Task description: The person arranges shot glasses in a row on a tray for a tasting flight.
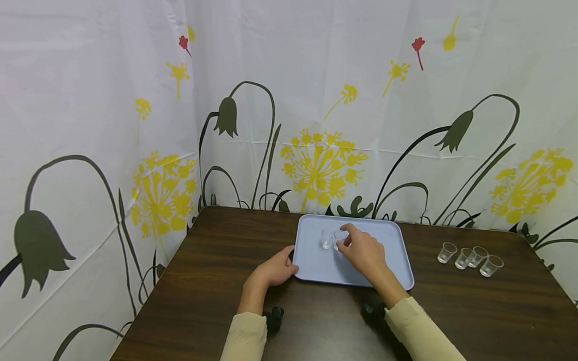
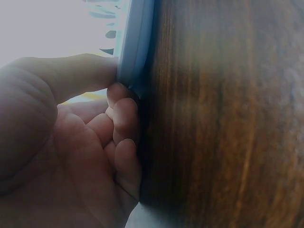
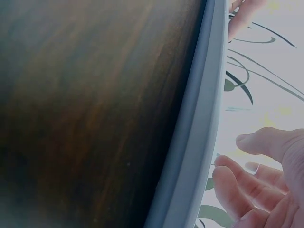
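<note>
A pale blue tray (image 1: 314,266) lies on the dark wooden table. My left hand (image 1: 277,267) grips its left rim, with the thumb (image 2: 90,76) on the upper side and the fingers curled at the underside. Over the tray, my right hand (image 1: 363,252) reaches in from the right. Its thumb and index finger stand apart around a small clear cup (image 1: 339,235); whether they touch it is hard to tell. Just left of that cup stands another small clear cup (image 1: 327,240). In the right wrist view the right hand (image 3: 261,180) appears beyond the tray's rim (image 3: 199,114), thumb and fingers spread.
Several more small clear cups (image 1: 463,259) stand in a cluster on the table (image 1: 458,320), right of the tray. A white curtain (image 1: 286,49) with printed flowers hangs behind the table and along its left side. Dark devices are strapped at both wrists.
</note>
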Demonstrator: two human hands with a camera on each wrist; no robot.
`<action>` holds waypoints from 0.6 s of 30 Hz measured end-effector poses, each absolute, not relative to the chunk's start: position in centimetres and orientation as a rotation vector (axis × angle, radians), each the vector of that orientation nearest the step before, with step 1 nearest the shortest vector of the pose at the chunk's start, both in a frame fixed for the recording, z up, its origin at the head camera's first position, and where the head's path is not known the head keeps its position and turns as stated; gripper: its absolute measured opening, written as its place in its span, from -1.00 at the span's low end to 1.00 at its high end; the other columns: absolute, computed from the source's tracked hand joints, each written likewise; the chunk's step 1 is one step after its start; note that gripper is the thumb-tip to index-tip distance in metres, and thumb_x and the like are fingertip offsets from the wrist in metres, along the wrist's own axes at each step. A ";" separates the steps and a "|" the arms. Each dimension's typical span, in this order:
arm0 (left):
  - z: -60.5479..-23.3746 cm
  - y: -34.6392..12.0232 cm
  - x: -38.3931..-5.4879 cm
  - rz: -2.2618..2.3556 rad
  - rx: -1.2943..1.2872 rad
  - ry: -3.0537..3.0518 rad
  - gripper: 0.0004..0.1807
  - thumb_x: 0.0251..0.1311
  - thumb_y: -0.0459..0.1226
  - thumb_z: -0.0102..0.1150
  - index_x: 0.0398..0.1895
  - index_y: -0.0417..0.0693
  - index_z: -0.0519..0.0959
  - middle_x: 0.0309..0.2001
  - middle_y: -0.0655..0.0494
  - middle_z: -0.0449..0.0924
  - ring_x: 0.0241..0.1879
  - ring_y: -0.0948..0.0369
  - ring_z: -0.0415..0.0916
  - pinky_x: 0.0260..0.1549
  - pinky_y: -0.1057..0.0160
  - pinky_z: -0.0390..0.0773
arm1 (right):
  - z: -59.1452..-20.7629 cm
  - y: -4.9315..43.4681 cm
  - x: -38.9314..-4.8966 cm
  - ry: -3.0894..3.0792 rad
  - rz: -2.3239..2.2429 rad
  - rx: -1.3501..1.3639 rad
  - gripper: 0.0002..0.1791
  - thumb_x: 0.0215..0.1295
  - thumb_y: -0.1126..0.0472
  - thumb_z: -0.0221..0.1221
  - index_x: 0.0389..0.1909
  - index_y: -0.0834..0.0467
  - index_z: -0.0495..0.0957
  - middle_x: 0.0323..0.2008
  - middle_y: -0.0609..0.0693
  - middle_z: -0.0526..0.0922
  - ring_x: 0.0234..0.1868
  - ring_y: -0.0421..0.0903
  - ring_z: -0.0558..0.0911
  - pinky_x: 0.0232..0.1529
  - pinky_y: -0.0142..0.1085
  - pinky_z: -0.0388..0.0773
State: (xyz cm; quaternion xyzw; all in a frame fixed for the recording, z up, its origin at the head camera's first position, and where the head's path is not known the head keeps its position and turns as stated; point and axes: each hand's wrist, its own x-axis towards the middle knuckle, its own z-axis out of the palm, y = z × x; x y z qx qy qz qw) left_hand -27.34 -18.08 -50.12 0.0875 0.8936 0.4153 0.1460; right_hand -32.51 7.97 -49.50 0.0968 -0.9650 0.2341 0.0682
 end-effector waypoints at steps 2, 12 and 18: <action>-50.1 -18.0 -27.4 1.193 0.258 2.577 -0.25 0.47 -0.35 0.14 0.64 -0.38 0.15 -0.38 0.04 0.43 -0.43 0.17 0.35 -0.31 0.25 0.36 | -49.5 8.1 -32.5 -2.920 0.702 0.286 -0.49 0.38 -0.03 0.39 0.31 -0.04 0.62 -0.22 -0.13 0.84 -0.30 0.01 0.73 -0.38 -0.06 0.56; -50.0 -17.8 -27.2 1.182 0.227 2.566 -0.26 0.49 -0.34 0.13 0.65 -0.37 0.15 -0.38 0.03 0.44 -0.43 0.16 0.35 -0.31 0.24 0.37 | -49.5 9.5 -31.8 -2.954 0.708 0.235 -0.46 0.40 -0.04 0.38 0.36 -0.05 0.57 -0.20 -0.09 0.84 -0.29 0.00 0.72 -0.34 -0.05 0.55; -50.2 -18.0 -27.3 1.175 0.208 2.574 -0.25 0.50 -0.32 0.13 0.66 -0.34 0.14 -0.35 0.03 0.44 -0.40 0.16 0.36 -0.27 0.22 0.38 | -49.1 11.3 -31.1 -2.925 0.678 0.216 -0.49 0.43 -0.04 0.35 0.34 -0.03 0.58 -0.22 -0.08 0.83 -0.30 0.03 0.74 -0.33 -0.02 0.57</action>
